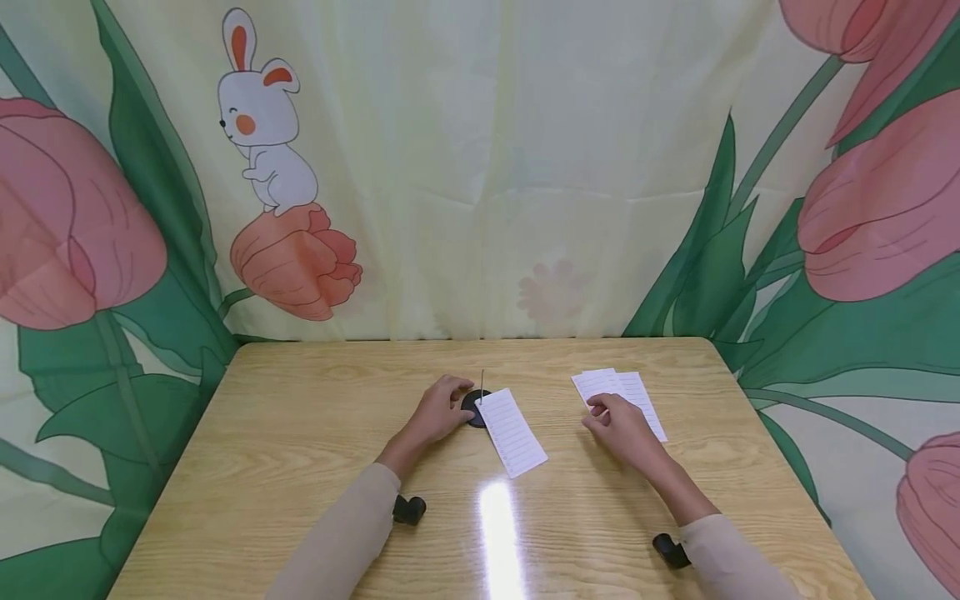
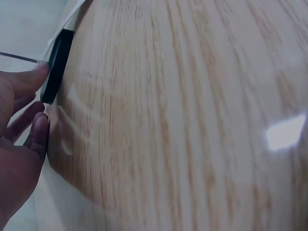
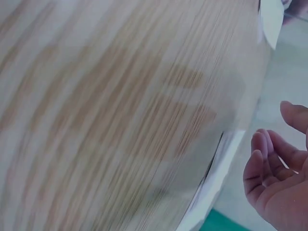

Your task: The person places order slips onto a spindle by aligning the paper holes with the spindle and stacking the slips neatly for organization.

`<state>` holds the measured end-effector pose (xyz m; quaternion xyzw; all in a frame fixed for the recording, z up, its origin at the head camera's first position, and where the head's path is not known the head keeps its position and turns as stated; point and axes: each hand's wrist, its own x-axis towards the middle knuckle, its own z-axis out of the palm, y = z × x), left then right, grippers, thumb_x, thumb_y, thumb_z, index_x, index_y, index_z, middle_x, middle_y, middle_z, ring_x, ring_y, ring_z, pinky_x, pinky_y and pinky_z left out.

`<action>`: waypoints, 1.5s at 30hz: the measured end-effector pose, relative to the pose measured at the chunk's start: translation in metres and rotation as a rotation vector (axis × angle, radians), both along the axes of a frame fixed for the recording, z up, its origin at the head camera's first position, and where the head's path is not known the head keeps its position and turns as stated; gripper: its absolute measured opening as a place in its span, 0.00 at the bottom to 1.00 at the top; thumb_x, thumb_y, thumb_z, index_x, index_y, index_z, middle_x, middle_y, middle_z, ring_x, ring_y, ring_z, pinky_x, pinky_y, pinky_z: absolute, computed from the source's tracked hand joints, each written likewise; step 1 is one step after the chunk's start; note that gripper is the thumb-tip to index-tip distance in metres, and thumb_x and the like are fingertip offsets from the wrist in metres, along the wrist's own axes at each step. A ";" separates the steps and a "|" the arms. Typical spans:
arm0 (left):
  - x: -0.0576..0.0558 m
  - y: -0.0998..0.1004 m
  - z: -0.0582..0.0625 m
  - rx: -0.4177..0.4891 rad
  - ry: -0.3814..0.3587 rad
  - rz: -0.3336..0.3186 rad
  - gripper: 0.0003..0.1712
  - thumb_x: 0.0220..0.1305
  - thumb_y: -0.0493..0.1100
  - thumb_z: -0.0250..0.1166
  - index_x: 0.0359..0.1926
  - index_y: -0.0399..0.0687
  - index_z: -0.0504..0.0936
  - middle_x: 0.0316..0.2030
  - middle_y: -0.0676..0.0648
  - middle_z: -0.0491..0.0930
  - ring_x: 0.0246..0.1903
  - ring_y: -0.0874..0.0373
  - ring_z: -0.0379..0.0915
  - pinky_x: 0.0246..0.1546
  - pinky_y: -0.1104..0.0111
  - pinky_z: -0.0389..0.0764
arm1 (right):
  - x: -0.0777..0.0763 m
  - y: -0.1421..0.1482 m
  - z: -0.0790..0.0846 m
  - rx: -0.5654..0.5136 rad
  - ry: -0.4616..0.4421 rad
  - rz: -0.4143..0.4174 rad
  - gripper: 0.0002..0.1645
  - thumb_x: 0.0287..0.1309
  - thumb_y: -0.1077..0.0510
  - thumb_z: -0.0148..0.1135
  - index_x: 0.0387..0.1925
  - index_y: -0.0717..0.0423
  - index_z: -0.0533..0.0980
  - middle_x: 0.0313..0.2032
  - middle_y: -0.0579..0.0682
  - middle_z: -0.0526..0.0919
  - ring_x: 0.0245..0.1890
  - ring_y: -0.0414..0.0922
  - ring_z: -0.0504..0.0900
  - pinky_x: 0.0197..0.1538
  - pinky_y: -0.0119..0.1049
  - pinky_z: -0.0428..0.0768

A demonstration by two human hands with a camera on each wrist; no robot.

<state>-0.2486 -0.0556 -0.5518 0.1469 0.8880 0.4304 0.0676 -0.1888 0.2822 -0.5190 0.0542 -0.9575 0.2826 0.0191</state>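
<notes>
Near the middle of the table stands a bill spike with a round black base and a thin upright metal pin. My left hand holds the base at its left side, the thumb on top beside the pin in the left wrist view. One lined paper slip is stuck on the pin by its upper corner and slants down to the right. My right hand, fingers loosely bent and holding nothing, hovers at the near left edge of several lined paper slips that overlap on the table.
The wooden table ends at a curtain printed with tulips and a rabbit. Black wrist mounts show under both forearms. A bright light reflection lies on the near middle of the tabletop.
</notes>
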 end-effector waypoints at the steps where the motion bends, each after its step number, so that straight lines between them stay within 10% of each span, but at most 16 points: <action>1: 0.000 0.000 0.000 -0.001 -0.004 -0.003 0.29 0.60 0.37 0.76 0.63 0.43 0.80 0.57 0.43 0.78 0.51 0.50 0.74 0.53 0.56 0.78 | -0.001 0.004 0.000 0.003 0.001 -0.004 0.20 0.63 0.59 0.71 0.53 0.67 0.80 0.39 0.54 0.84 0.36 0.45 0.82 0.41 0.40 0.80; 21: 0.001 0.004 -0.002 -0.065 -0.031 -0.012 0.36 0.54 0.42 0.81 0.65 0.45 0.80 0.60 0.42 0.76 0.61 0.45 0.70 0.64 0.51 0.73 | 0.002 0.082 0.002 0.052 -0.055 -0.205 0.26 0.67 0.58 0.66 0.57 0.75 0.73 0.44 0.67 0.81 0.45 0.61 0.83 0.47 0.55 0.81; 45: 0.003 0.005 -0.002 -0.063 -0.021 -0.003 0.35 0.54 0.42 0.81 0.63 0.44 0.81 0.58 0.42 0.75 0.58 0.47 0.69 0.61 0.51 0.74 | -0.007 0.087 -0.009 0.107 -0.237 -0.264 0.19 0.69 0.60 0.60 0.46 0.77 0.74 0.40 0.67 0.78 0.41 0.59 0.74 0.49 0.54 0.76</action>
